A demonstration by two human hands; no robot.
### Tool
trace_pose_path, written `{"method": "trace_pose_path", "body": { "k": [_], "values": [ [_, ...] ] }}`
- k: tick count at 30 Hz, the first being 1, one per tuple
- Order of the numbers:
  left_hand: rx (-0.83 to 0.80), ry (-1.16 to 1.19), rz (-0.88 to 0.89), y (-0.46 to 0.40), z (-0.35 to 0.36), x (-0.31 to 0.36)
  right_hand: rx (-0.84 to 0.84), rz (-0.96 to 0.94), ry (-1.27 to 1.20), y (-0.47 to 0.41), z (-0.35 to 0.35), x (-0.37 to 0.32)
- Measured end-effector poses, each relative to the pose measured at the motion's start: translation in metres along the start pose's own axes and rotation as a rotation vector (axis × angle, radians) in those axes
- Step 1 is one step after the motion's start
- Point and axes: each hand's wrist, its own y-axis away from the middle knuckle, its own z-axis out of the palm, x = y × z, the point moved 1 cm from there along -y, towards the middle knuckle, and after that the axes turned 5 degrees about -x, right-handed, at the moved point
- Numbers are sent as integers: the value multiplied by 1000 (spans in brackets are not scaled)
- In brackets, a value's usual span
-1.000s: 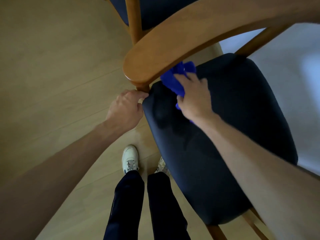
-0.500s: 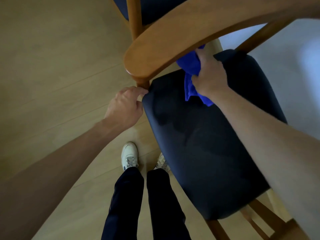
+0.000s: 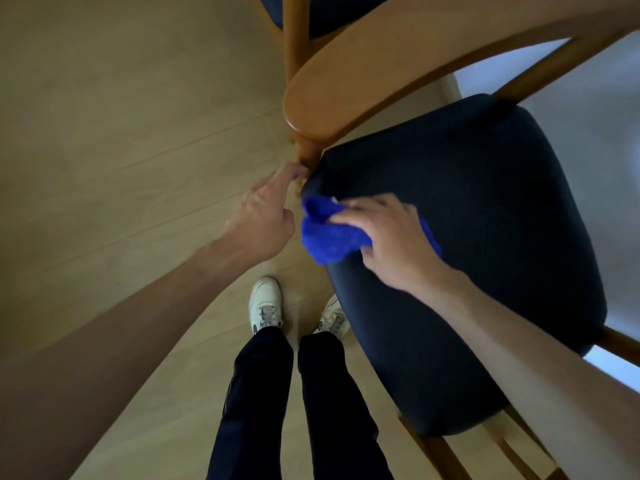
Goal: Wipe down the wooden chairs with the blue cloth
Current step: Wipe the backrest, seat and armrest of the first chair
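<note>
A wooden chair with a curved backrest (image 3: 346, 95) and a dark padded seat (image 3: 485, 237) stands right in front of me. My right hand (image 3: 391, 244) grips the bunched blue cloth (image 3: 325, 233) on the near left corner of the seat. My left hand (image 3: 263, 216) reaches to the wooden post (image 3: 306, 152) under the backrest, its fingertips touching the post where it meets the seat. Whether those fingers curl round the post is hidden.
A second chair's wooden leg (image 3: 294, 39) and dark seat (image 3: 332, 12) stand just beyond. My legs and white shoes (image 3: 266, 303) are on the pale wood floor (image 3: 121, 133) beside the chair. A lighter floor area (image 3: 595, 109) lies to the right.
My right hand has brought the cloth down from under the backrest to the near left corner of the seat. My left hand has opened its fist and extended its fingers toward the post.
</note>
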Motion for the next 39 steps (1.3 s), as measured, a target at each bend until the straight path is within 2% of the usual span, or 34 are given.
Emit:
{"method": "trace_pose_path", "body": {
  "k": [2,5,8,13,17,18,21,23,26,28,31,35,37,39],
  "values": [
    [40,58,-7,2,1,-5,139,67,22,-29,-17,-3],
    [57,90,-18,2,-1,-9,156,153,1,-59,-25,-10],
    [24,55,1,4,1,-3,90,241,-32,-60,-12,-25],
    [-106,-61,-16,2,7,-1,-164,0,101,-5,5,-22],
    [-17,-18,-2,-9,-23,-1,-276,57,130,34,9,-11],
    [-7,-6,2,-11,-29,-1,-224,61,83,34,6,-15],
    [-2,-10,-16,-11,-35,-5,99,81,-42,1,-4,-31],
    [22,-11,-43,-4,-30,-8,195,175,18,-33,-2,-50],
    [45,-15,-49,8,-20,-12,140,341,191,-60,19,-69],
    [31,-27,-51,13,-17,-14,80,273,238,-45,27,-66],
    [6,-42,-53,12,-18,-16,-74,177,148,13,33,-48],
    [-4,21,-34,13,-15,-19,-309,297,47,79,40,-39],
    [-26,43,-12,16,-7,-22,-224,274,-16,71,32,-40],
    [-24,47,-14,19,0,-26,-9,207,-58,39,18,-45]
  ]
}}
